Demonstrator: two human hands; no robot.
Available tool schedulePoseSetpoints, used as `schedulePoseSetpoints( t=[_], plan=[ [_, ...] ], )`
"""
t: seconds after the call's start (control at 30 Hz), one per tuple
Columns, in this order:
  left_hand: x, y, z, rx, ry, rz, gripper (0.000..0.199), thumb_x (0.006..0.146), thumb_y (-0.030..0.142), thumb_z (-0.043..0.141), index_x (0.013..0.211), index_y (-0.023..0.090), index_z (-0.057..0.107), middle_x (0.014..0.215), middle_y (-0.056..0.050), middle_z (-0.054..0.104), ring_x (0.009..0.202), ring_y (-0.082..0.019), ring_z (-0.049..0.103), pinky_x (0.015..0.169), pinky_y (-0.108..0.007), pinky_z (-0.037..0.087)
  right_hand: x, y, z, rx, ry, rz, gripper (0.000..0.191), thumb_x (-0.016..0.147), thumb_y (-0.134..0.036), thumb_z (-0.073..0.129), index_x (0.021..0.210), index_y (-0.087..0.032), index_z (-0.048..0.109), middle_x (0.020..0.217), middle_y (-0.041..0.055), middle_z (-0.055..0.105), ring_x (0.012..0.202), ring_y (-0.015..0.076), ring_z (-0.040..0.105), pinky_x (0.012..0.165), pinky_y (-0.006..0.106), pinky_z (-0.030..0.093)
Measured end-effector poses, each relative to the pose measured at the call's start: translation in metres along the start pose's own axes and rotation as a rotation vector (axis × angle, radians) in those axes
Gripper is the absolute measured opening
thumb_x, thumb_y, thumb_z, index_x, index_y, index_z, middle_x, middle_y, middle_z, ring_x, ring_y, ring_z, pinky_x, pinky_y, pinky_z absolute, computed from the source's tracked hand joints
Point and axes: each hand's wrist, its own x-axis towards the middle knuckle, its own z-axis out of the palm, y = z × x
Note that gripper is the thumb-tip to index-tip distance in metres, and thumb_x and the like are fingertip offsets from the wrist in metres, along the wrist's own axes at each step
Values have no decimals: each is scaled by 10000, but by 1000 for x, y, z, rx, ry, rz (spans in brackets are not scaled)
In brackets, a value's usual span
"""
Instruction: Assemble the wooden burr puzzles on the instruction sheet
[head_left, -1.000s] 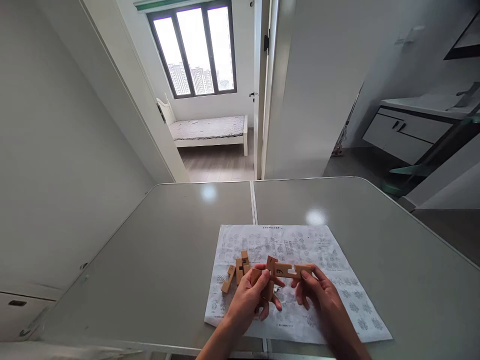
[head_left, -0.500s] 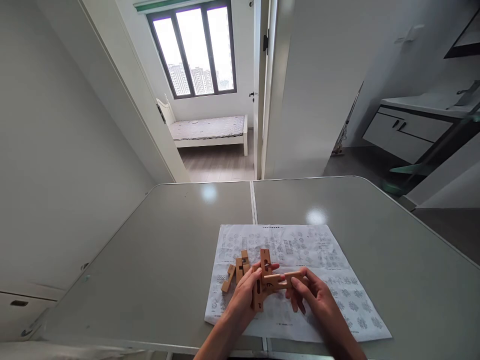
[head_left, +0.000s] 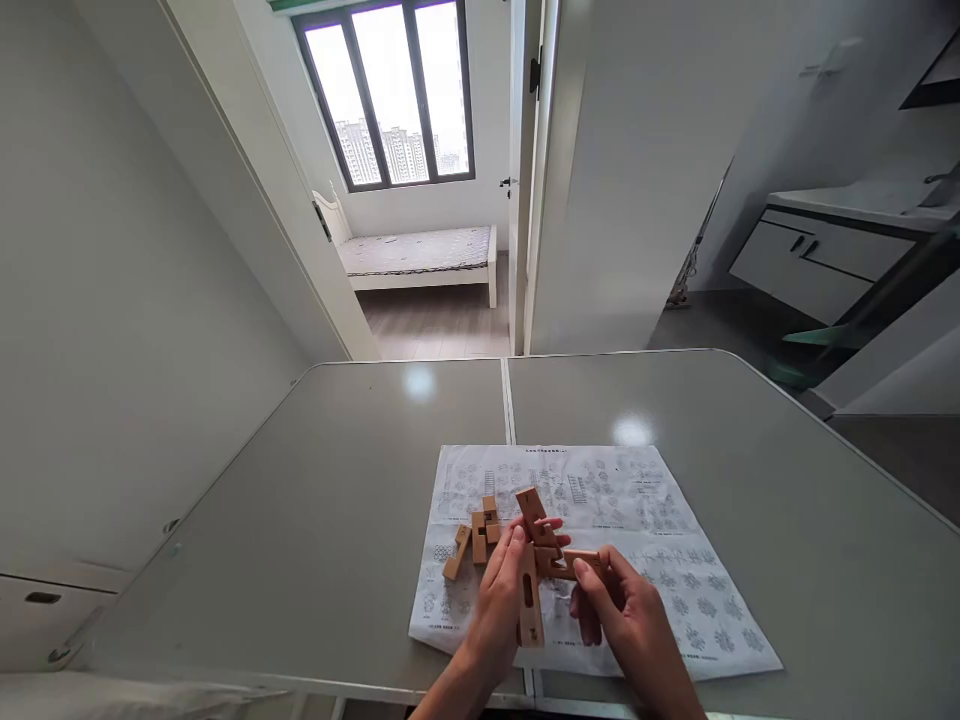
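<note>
Between my hands are several notched wooden puzzle pieces, fitted or pressed together above the printed sheet. My left hand is closed around a slotted wooden piece that points toward me, and around another piece that tilts away up and left. My right hand pinches the right end of a third wooden piece, which lies sideways and meets the others. How the joints interlock is partly hidden by my fingers. Several loose wooden pieces rest on the paper just left of my left hand.
The creased sheet with printed diagrams lies on a grey table with a seam down its middle. Beyond the table's far edge, a doorway shows a bed and a window. A sink cabinet stands at the far right.
The held pieces have turned: the upper one now leans left and the slotted one has swung slightly right and toward me. My left hand has shifted a little to the right.
</note>
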Motion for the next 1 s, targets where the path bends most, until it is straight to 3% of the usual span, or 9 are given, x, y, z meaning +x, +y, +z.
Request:
schedulePoseSetpoints(
  t=[0.13, 0.23, 0.4, 0.53, 0.63, 0.77, 0.87, 0.93, 1.0],
  plan=[
    [3, -4, 4, -140, 157, -28, 323, 912, 397, 703, 1115, 150, 749, 1289, -167, 730, 1185, -348, 700, 1073, -464, 523, -3, -8, 3, -32, 104, -23, 422, 955, -613, 571, 762, -246, 495, 599, -14, 648, 479, 157, 574, 531, 260, 480],
    [7, -7, 4, -169, 218, -52, 294, 940, 357, 667, 1136, 148, 734, 1328, -170, 707, 1214, -347, 684, 1058, -460, 537, -4, -10, 4, -74, 105, -38, 424, 954, -613, 567, 750, -252, 481, 592, -14, 648, 485, 161, 580, 537, 261, 490],
    [8, -3, 6, -222, 248, -30, 281, 952, 336, 652, 1120, 120, 716, 1337, -205, 689, 1279, -357, 642, 1091, -461, 514, -3, 0, 4, -88, 108, -37, 437, 933, -636, 579, 740, -252, 500, 586, -6, 657, 499, 177, 600, 545, 270, 516],
    [9, -5, 2, -145, 190, 11, 278, 885, 272, 739, 1127, 135, 721, 1330, -180, 697, 1309, -341, 621, 1167, -448, 447, -2, 9, 2, -61, 124, -16, 447, 909, -663, 607, 765, -245, 540, 615, 2, 668, 525, 187, 614, 570, 285, 531],
    [8, -6, -5, -6, 124, 24, 431, 853, 322, 781, 1236, 140, 702, 1337, -172, 695, 1315, -351, 608, 1163, -465, 449, -2, 13, 0, -3, 180, 1, 452, 909, -673, 609, 784, -243, 549, 631, -3, 652, 529, 180, 594, 571, 288, 523],
    [-1, 4, -17, 234, 33, -37, 699, 867, 417, 764, 1482, 174, 539, 1368, -176, 673, 1202, -339, 675, 1063, -476, 526, -1, 13, -4, 96, 215, 38, 447, 909, -670, 617, 803, -239, 564, 636, -8, 633, 530, 172, 567, 555, 284, 514],
    [-9, 18, -23, 582, -99, -14, 589, 940, 435, 670, 1477, 222, 555, 1256, -135, 723, 1045, -290, 717, 979, -438, 556, -1, 13, -5, 135, 221, 54, 435, 903, -657, 637, 808, -237, 569, 632, -14, 621, 523, 163, 551, 540, 277, 509],
    [-14, 24, -24, 908, -154, 121, 402, 959, 376, 643, 1341, 254, 671, 1149, -103, 733, 1005, -275, 686, 956, -421, 545, 0, 12, -5, 154, 226, 54, 430, 902, -647, 647, 800, -238, 562, 633, -17, 614, 522, 157, 541, 531, 271, 503],
    [-15, 27, -24, 1186, -245, 261, 308, 936, 309, 678, 1241, 286, 715, 1184, -86, 688, 1100, -288, 622, 1009, -434, 503, 0, 11, -5, 173, 231, 48, 433, 898, -647, 652, 791, -238, 555, 628, -21, 605, 511, 152, 529, 514, 267, 494]
  ],
)
